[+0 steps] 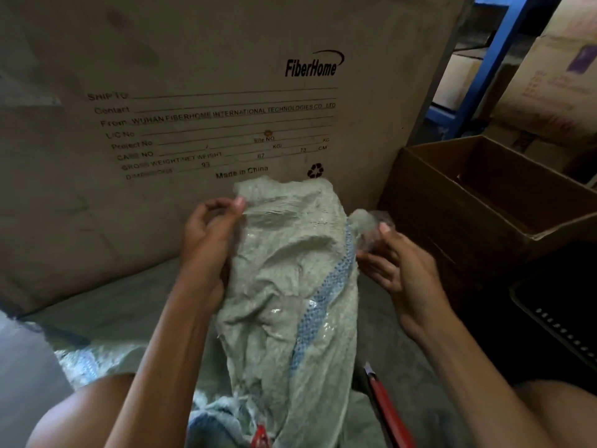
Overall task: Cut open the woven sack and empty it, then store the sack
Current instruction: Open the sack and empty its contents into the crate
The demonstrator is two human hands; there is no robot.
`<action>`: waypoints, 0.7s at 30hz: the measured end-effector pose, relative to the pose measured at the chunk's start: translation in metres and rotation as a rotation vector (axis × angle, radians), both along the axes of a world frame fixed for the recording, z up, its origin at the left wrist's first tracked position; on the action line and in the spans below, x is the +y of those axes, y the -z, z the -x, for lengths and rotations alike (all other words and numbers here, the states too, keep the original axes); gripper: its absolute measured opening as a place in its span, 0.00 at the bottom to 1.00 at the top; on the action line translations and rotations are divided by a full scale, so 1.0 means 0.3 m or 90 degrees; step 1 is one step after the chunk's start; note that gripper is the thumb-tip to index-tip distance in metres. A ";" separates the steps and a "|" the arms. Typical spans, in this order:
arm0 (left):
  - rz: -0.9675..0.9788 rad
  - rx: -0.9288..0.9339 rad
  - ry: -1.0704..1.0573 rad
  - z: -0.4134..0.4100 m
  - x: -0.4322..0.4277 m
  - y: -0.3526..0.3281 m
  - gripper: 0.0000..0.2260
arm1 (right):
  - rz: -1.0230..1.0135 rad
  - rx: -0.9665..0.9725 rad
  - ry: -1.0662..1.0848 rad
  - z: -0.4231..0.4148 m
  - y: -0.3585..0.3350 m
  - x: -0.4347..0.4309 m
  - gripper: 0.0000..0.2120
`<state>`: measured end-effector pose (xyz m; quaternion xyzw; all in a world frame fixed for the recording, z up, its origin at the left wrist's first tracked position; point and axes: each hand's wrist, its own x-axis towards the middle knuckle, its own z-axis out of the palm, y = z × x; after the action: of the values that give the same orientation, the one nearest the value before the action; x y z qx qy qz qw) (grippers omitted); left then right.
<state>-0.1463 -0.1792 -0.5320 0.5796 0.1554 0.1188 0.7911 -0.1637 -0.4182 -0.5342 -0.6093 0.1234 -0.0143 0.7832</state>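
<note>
A crumpled pale green woven sack (284,270) with a blue stripe hangs upright in the middle of the view. My left hand (210,240) grips its upper left edge, thumb and fingers pinching the fabric. My right hand (397,263) holds the sack's upper right corner, a bunched tuft of fabric pinched between thumb and fingers. A red-handled cutter (387,409) lies on the floor below my right forearm, blade end toward the sack. The sack's bottom end is hidden between my knees.
A large FiberHome cardboard box (161,92) stands right behind the sack. An open brown cardboard box (484,202) sits at the right, with a black crate (555,315) nearer. Another woven sack (97,357) lies on the floor at left. Blue shelving (484,66) holds cartons at back right.
</note>
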 end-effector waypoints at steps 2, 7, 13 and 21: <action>-0.113 0.013 0.099 0.016 -0.006 -0.007 0.28 | 0.009 -0.041 -0.005 0.009 0.005 0.014 0.09; -0.443 0.037 0.129 0.015 0.004 0.090 0.35 | -0.033 -0.072 -0.008 0.026 0.018 0.007 0.22; -0.548 0.096 -0.150 -0.003 0.052 0.088 0.20 | -0.211 0.036 0.222 -0.025 0.067 -0.071 0.08; -0.183 0.068 -0.064 0.000 -0.015 0.068 0.16 | -0.144 0.204 0.087 0.026 0.102 0.045 0.08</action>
<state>-0.1462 -0.1836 -0.5523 0.6839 0.2070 0.1482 0.6837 -0.1716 -0.4046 -0.5646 -0.5018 0.2884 0.0436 0.8143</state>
